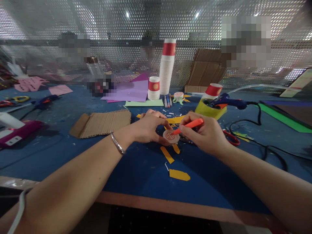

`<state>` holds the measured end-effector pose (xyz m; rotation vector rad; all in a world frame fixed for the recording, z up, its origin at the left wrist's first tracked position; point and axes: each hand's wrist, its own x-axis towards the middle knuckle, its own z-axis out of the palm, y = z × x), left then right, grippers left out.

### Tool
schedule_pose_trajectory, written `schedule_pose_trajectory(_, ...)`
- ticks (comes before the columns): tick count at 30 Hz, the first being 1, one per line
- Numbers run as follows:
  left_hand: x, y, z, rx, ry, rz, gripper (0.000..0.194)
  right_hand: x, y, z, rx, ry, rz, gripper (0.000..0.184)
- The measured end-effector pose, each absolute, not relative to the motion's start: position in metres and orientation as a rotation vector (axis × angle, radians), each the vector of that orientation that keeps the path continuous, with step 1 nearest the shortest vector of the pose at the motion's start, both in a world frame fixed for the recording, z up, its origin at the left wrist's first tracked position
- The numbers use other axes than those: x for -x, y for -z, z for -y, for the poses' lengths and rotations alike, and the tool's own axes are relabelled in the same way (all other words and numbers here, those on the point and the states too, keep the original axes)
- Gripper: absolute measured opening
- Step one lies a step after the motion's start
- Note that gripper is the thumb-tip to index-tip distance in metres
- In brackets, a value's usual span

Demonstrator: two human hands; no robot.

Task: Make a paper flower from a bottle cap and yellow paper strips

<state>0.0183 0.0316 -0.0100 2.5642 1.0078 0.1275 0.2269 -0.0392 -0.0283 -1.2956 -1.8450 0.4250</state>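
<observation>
My left hand is closed on a small round paper disc with a red mark, holding it against the blue table. A silver bangle sits on that wrist. My right hand grips an orange marker, its tip touching the disc. Yellow paper strips lie on the table just in front of both hands.
A corrugated cardboard sheet lies to the left. Behind the hands stand a stack of paper cups, a single cup, a yellow tape roll with a blue glue gun and its black cord. Red scissors lie to the right.
</observation>
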Motion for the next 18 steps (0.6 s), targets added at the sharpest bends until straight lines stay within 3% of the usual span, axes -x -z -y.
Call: schedule_pose_trajectory(18,-0.0195,0.0081,-0.0303,-2.552,-0.114,-1.028,0.053,-0.2262,0.0313,0.0365,1.294,-0.512,1.875,0.013)
